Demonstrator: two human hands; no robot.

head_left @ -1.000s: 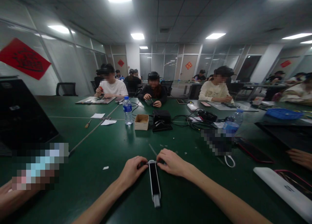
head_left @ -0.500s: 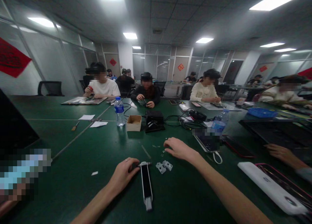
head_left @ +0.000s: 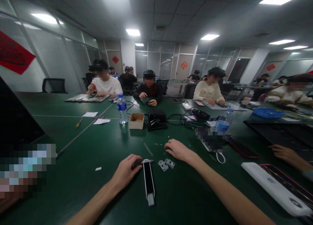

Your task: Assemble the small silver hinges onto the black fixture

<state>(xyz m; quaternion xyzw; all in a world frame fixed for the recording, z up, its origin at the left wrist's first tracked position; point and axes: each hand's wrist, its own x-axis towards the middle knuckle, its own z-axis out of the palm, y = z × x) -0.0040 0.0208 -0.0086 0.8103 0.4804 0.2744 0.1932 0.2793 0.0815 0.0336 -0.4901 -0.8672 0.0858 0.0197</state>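
Hands apart: left hand [head_left: 127, 169] curled, thumb and fingertips pinching far left end of long slim device [head_left: 148, 179]; right hand [head_left: 177, 150] half curled, low over tiny bits [head_left: 164, 153], cannot tell whether any gripped. Device on smooth green desk [head_left: 110, 143] between forearms: flat black face, pale frame, squared grey block [head_left: 151, 200] at near end. Just right, angular grey plates [head_left: 163, 165] with round holes. Farther, open cardboard box [head_left: 136, 121], clear plastic bottle [head_left: 121, 109], blue cap. Near right, glossy white casing [head_left: 266, 182].

An office-like workroom: far glass partitions [head_left: 154, 62], ceiling light panels [head_left: 133, 32], a black office chair [head_left: 53, 85] at left, people [head_left: 108, 84] seated at a long green table [head_left: 178, 195].
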